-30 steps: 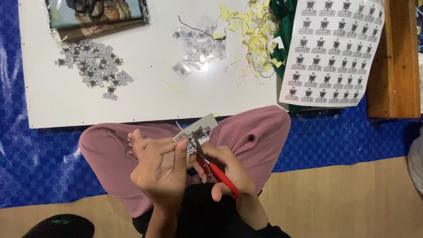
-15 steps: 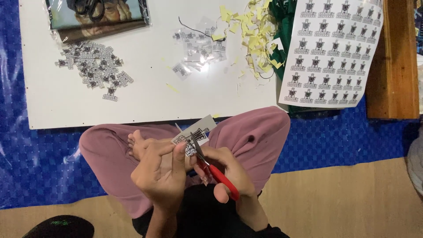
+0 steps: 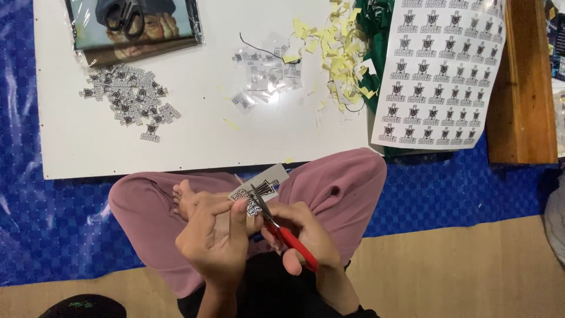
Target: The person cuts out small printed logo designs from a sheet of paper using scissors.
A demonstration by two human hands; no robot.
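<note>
A white board (image 3: 194,141) lies on blue sheeting (image 3: 53,218) over a wooden floor, strewn with cut-out stickers (image 3: 129,100), yellow backing scraps (image 3: 335,53) and a printed sticker sheet (image 3: 438,70). Above the crossed legs, the left hand (image 3: 215,241) pinches a small sticker strip (image 3: 259,189) while the right hand (image 3: 306,238) grips red-handled scissors (image 3: 282,229), blades in the strip. The cutting looks midway; closing the blades along the design's edge seems the next need.

We saw a small white sticker strip (image 3: 262,187) with black printed logos, held tilted above the lap, pinched at its lower edge. Red-handled scissors (image 3: 281,229) had their metal blades partly open across the strip's middle, pointing up-left, handles low to the right.
</note>
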